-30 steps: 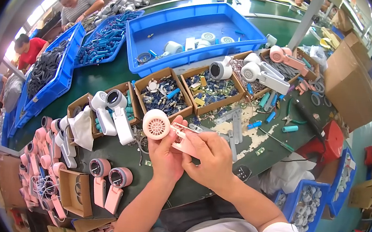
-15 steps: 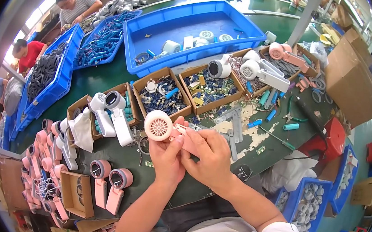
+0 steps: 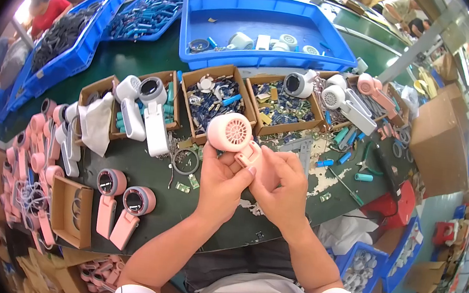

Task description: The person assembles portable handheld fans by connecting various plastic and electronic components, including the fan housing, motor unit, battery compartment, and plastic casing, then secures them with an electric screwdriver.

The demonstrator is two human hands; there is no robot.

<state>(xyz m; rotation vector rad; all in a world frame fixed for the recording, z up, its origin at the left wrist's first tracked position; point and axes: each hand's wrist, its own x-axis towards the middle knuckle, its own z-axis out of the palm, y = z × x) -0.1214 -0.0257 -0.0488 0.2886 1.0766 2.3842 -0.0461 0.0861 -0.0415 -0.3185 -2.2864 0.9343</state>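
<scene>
A pink handheld fan (image 3: 229,132) is held up between my two hands over the dark green bench, its round grille facing up and toward me. My left hand (image 3: 220,180) is closed around the joint below the fan head, thumb on the hinge piece. Around the handle, the fingers of my right hand (image 3: 286,185) are wrapped from the right side. Just beyond the fan stands a cardboard box of small circuit boards (image 3: 208,101). A grey ring (image 3: 186,161) and small green boards (image 3: 183,187) lie on the bench left of my left hand.
Pink fans (image 3: 138,200) lie at the left, beside an open cardboard box (image 3: 71,212) and a heap of more fans. White fans (image 3: 156,127) rest on boxes. Beyond is a large blue bin (image 3: 266,64). Pliers (image 3: 368,158), a screwdriver (image 3: 347,188) and blue cells (image 3: 324,163) lie right.
My view has shifted. The fan has turned in my hands, its handle now pointing more toward me, and my right hand has moved round to the handle's right side.
</scene>
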